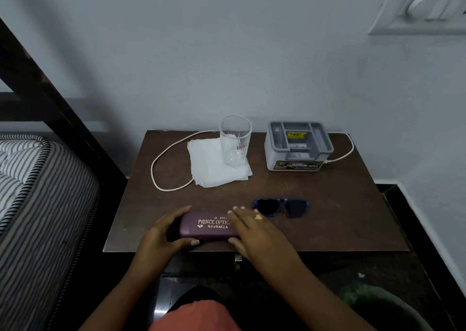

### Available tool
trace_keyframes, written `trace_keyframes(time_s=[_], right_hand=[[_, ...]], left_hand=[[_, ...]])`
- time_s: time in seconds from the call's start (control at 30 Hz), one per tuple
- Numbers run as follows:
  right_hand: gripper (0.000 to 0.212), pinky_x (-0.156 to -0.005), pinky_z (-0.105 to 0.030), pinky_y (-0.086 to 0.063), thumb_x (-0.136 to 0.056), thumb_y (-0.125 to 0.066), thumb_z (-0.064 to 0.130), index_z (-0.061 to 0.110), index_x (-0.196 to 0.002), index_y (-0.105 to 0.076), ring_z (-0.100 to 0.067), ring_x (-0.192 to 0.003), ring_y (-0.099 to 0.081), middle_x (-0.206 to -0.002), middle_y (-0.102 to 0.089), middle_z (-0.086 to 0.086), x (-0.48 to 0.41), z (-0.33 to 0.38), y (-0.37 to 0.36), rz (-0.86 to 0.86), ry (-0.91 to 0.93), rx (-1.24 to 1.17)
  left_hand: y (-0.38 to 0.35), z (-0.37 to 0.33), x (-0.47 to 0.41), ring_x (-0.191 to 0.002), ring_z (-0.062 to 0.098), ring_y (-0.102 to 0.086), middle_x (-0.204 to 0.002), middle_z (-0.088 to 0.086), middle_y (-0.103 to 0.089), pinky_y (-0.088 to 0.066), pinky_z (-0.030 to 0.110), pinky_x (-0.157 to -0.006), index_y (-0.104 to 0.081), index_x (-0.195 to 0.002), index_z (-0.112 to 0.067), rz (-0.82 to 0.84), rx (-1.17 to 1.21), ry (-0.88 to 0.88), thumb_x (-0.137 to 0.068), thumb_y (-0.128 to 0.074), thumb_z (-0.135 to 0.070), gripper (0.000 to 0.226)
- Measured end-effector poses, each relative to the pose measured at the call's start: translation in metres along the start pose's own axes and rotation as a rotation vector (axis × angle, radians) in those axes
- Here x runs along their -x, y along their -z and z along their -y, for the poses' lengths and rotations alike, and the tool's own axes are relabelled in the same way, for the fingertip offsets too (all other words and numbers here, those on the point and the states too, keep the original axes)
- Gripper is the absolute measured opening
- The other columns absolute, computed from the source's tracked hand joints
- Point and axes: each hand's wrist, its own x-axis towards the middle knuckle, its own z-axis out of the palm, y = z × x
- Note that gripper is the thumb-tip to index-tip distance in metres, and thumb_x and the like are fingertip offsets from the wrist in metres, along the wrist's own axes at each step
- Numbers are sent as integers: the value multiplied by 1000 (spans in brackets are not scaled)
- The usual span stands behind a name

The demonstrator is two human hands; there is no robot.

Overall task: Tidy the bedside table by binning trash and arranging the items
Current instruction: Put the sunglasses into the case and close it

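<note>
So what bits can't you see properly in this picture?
Head view only:
- Spectacle case: right end and last printed letters, covered by the right hand.
- White cable: passes out of sight behind the glass.
- Yellow label in the grey box: print too small.
- Green round thing, bottom right: dark, blurred.

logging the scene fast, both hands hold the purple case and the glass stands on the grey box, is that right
Not quite: the head view shows the glass standing on the white tissue, left of the grey box and apart from it. The left hand and right hand do hold the purple case.
</note>
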Motion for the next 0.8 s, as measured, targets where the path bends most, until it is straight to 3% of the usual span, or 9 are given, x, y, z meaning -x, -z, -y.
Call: trace_keyframes(time_s=[0.1,0.17,0.33,0.4,0.47,0.53,0.6,0.67,0.8], right_hand=[[53,-101,-8,-29,-82,-69,27,19,-131,-52,-1,-121,-44,-133,-46,17,15,-8,10,-13,-265,-412],[49,-99,-1,-21,-88,-62,28,20,-134,-49,3,-122,-37,-132,-43,19,17,-11,11,-22,-382,-557],[39,-89,-24,-47,-88,-55,41,20,-120,-58,-10,-103,-59,-115,-63,3,0,-9,12,-90,-553,-704],[30,-70,-33,-52,-88,-53,43,17,-102,-56,-14,-80,-63,-90,-69,1,-11,-5,13,-201,-620,-667],[28,-55,-39,-47,-91,-49,42,13,-87,-47,-18,-60,-59,-69,-63,-2,-21,-4,10,-281,-639,-556],[21,-52,-40,-45,-94,-50,30,12,-85,-46,-22,-59,-56,-69,-58,-6,-28,-3,3,-275,-638,-437],[7,-47,-35,-43,-91,-56,12,10,-85,-53,-24,-62,-57,-77,-57,-6,-30,-1,-6,-248,-623,-304],[17,-43,-26,-37,-74,-69,-6,9,-78,-61,-23,-57,-56,-74,-57,-6,-27,2,-16,-211,-586,-184],[48,-45,-25,-46,-42,-79,-20,5,-81,-68,-24,-63,-61,-74,-63,-7,-21,9,-22,-146,-533,-69]], left_hand=[[-3,4,2,-105,4,-62,-117,-5,-64,-48,7,-79,-50,-125,-30,-13,102,44,-57,-82,7,84],[-5,6,3,-102,11,-64,-116,-2,-64,-51,11,-78,-47,-126,-25,-34,149,70,-56,-81,10,85],[-8,3,6,-104,8,-62,-113,-13,-63,-49,7,-79,-48,-126,-31,-94,144,109,-58,-83,2,84],[-7,0,8,-107,-1,-61,-110,-22,-65,-46,3,-82,-47,-132,-26,-68,112,93,-60,-81,4,85],[-6,-3,7,-104,-14,-57,-111,-28,-63,-43,1,-84,-43,-138,-23,-28,62,85,-62,-80,5,88],[-4,-7,4,-98,-14,-58,-113,-16,-58,-40,-2,-82,-32,-142,-28,7,5,93,-63,-81,2,97],[-2,-12,0,-94,-3,-60,-108,-10,-53,-39,-4,-78,-22,-141,-31,40,-46,128,-63,-82,-3,103],[1,-14,-5,-98,7,-58,-109,-5,-52,-41,0,-78,-25,-143,-28,74,-103,171,-62,-84,-8,103],[9,-13,-18,-103,12,-61,-120,-1,-59,-51,28,-91,-49,-134,-27,191,-199,194,-47,-86,-38,95]])
